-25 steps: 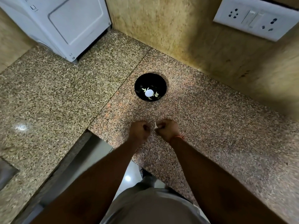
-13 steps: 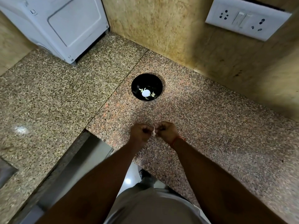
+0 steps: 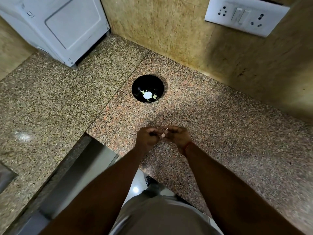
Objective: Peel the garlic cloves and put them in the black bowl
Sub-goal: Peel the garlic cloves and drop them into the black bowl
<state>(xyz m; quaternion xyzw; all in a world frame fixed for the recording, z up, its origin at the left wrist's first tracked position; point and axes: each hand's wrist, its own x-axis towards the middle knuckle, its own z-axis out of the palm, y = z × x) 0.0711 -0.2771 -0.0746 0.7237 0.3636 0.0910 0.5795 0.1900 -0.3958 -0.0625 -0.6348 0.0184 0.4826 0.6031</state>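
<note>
Both hands meet over the speckled granite counter [image 3: 220, 126]: left hand [image 3: 148, 139] and right hand [image 3: 177, 137] pinching 1 small pale garlic clove [image 3: 163, 135] between them. Glossy round black bowl [image 3: 147, 88] sits beyond, holding peeled cloves. Advice: strip skin fully, keep grip light

Speckled granite countertop [image 3: 220, 133] fills most of the frame, with a thin seam [image 3: 118, 92] running diagonally from upper centre down to the cutout edge. White appliance [image 3: 55, 26] sits in the upper left, standing on the counter against the wall. Beige stone-look wall [image 3: 160, 26] across the top and right. White switch-and-socket plate [image 3: 245, 14] upper right on the wall. Lower left, a steel edge [image 3: 71, 175] in the counter cutout. Glossy floor tile [image 3: 135, 189] with a light glare at bottom centre, dark shoe [image 3: 149, 180] just beside it.
</note>
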